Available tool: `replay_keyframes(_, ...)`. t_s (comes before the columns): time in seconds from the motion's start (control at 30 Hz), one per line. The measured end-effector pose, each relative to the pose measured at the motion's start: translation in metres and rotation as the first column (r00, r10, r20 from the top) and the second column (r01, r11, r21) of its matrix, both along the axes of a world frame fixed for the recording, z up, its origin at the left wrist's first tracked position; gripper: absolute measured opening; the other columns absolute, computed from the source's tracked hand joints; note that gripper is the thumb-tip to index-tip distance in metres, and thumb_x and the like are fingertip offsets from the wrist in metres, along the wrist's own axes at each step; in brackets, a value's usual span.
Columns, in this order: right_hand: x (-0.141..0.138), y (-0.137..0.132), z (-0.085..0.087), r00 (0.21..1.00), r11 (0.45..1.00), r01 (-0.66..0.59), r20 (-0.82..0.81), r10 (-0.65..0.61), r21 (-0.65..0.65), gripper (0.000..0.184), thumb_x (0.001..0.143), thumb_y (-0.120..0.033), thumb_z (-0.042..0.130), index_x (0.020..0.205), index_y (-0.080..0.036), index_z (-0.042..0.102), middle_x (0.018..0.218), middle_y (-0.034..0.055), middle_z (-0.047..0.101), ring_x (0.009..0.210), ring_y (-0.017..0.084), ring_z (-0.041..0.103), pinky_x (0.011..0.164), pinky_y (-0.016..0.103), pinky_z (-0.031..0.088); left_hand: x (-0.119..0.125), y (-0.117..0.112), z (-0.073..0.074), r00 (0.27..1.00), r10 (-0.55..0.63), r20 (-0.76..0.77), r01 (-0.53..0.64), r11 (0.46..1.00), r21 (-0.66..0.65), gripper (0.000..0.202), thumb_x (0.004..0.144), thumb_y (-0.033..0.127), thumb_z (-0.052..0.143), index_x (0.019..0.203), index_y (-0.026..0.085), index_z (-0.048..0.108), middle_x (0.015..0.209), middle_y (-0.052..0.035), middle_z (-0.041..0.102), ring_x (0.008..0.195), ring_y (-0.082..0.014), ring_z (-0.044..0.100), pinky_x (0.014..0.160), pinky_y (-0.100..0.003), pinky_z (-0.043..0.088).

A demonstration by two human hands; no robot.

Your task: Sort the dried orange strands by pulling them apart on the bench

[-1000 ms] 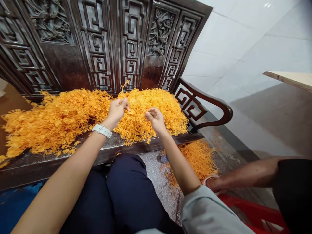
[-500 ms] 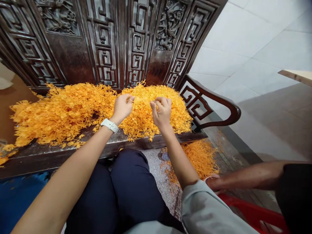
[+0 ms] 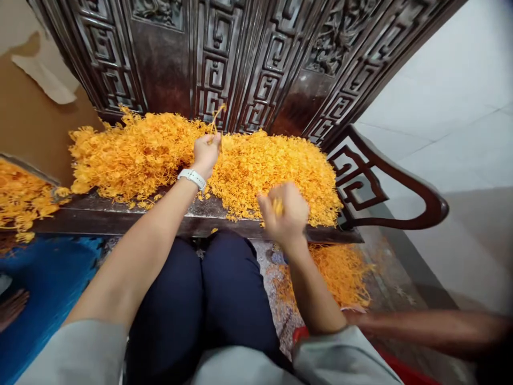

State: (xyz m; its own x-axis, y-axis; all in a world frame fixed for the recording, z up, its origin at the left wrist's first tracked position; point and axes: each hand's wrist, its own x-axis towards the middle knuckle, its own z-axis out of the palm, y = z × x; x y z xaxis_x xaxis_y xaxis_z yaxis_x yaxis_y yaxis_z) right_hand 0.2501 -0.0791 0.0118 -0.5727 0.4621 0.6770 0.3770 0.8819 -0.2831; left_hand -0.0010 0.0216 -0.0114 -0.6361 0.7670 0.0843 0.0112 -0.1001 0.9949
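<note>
A big heap of orange stringy sprigs (image 3: 264, 166) lies on the seat of a dark carved wooden bench (image 3: 120, 219). My left hand (image 3: 206, 152), with a white watch on the wrist, is closed on an orange strand (image 3: 215, 115) that sticks up from its fingers, above the heap. My right hand (image 3: 282, 214) is blurred by motion in front of the bench edge, closed around a small orange bit (image 3: 277, 206). My knees in dark trousers sit just below both hands.
More orange sprigs lie on the floor (image 3: 340, 270) at the right and at the far left (image 3: 20, 195). The bench's carved back and curved armrest (image 3: 385, 182) stand behind. Another person's arm (image 3: 420, 329) reaches in at lower right over something red. Blue sheet at lower left.
My right hand has pulled back from the heap toward me and down, holding an orange bit. My left hand stays over the heap with its strand. The view has swung left.
</note>
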Motion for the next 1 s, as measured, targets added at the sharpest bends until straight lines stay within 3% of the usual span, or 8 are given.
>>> replay_keyframes(0.13,0.0,0.094,-0.009,0.883,0.85,0.467,0.071,-0.464,-0.244,0.077,0.094,-0.058,0.065,0.153,-0.013,0.044,0.132,0.0235,0.055,0.108,0.034,0.063,0.092,0.054,0.054,0.016,-0.004,0.01,0.967,-0.076,-0.245,0.098,0.992,0.078,0.038,0.103,0.023,0.064,0.066,0.019,0.055,0.058,0.0012,0.048,0.057,-0.0136,0.04,0.06,-0.03,0.029)
replay_keyframes(0.27,-0.019,0.114,-0.008,0.914,0.874,0.217,-0.224,-0.338,-0.434,0.061,0.103,-0.062,0.053,0.148,-0.022,0.046,0.103,0.0085,0.066,0.075,0.018,0.062,0.071,0.036,0.054,0.034,-0.009,0.011,0.859,-0.16,-0.487,0.242,0.964,0.11,0.035,0.099,0.02,0.067,0.065,0.019,0.058,0.062,0.0,0.054,0.063,-0.0152,0.046,0.065,-0.033,0.03)
replay_keyframes(0.43,-0.042,0.066,-0.004,0.954,0.966,0.127,-0.24,-0.181,-0.226,0.031,0.106,-0.046,0.06,0.087,-0.021,0.058,0.061,-0.0056,0.043,0.054,0.01,0.039,0.059,0.029,0.036,0.03,-0.011,0.007,0.818,-0.127,-0.562,0.204,0.976,0.076,0.032,0.096,0.018,0.067,0.066,0.019,0.057,0.061,0.0005,0.051,0.061,-0.0155,0.043,0.065,-0.034,0.026)
replay_keyframes(0.53,-0.038,0.008,-0.001,0.956,0.988,-0.099,-0.285,0.062,-0.116,0.019,0.106,-0.025,0.061,0.087,-0.022,0.059,0.067,-0.0039,0.055,0.055,0.008,0.045,0.056,0.027,0.036,0.003,-0.004,-0.004,0.872,0.014,-0.49,-0.005,1.0,0.02,0.037,0.094,0.014,0.069,0.062,0.02,0.05,0.057,0.0021,0.042,0.058,-0.0146,0.037,0.064,-0.034,0.023)
replay_keyframes(0.67,-0.022,-0.04,0.004,0.858,0.885,-0.462,-0.282,0.43,-0.057,0.011,0.104,-0.015,0.059,0.099,-0.024,0.063,0.071,-0.0018,0.062,0.06,0.01,0.056,0.056,0.027,0.042,-0.028,0.001,-0.023,0.915,0.145,-0.377,-0.176,0.983,-0.048,0.043,0.095,0.015,0.068,0.059,0.02,0.045,0.055,0.0032,0.038,0.056,-0.0137,0.036,0.063,-0.033,0.025)
replay_keyframes(0.77,-0.014,-0.015,0.011,0.913,0.978,-0.157,-0.396,0.092,-0.135,0.015,0.106,-0.022,0.058,0.092,-0.023,0.061,0.071,-0.0017,0.056,0.062,0.011,0.053,0.059,0.028,0.041,-0.024,-0.005,-0.02,0.885,0.074,-0.459,-0.086,0.996,-0.003,0.036,0.095,0.019,0.068,0.062,0.02,0.054,0.055,0.0018,0.046,0.057,-0.015,0.042,0.063,-0.032,0.029)
replay_keyframes(0.87,-0.014,0.038,0.019,0.925,0.96,0.133,-0.316,-0.21,-0.247,0.022,0.108,-0.041,0.057,0.103,-0.021,0.064,0.083,0.001,0.06,0.067,0.012,0.052,0.067,0.031,0.04,0.0,-0.018,0.0,0.728,-0.066,-0.683,0.133,0.99,0.046,0.02,0.096,0.018,0.063,0.078,0.019,0.072,0.067,-0.0029,0.067,0.066,-0.0194,0.058,0.067,-0.032,0.037)
replay_keyframes(1.0,-0.026,0.079,0.019,0.972,0.917,0.232,0.038,-0.232,-0.326,0.032,0.104,-0.048,0.062,0.092,-0.019,0.063,0.077,0.001,0.061,0.067,0.014,0.052,0.067,0.031,0.035,0.026,-0.034,0.023,0.51,-0.176,-0.842,0.29,0.957,-0.024,0.024,0.098,0.018,0.056,0.092,0.02,0.079,0.089,-0.0078,0.082,0.079,-0.025,0.071,0.073,-0.034,0.044)
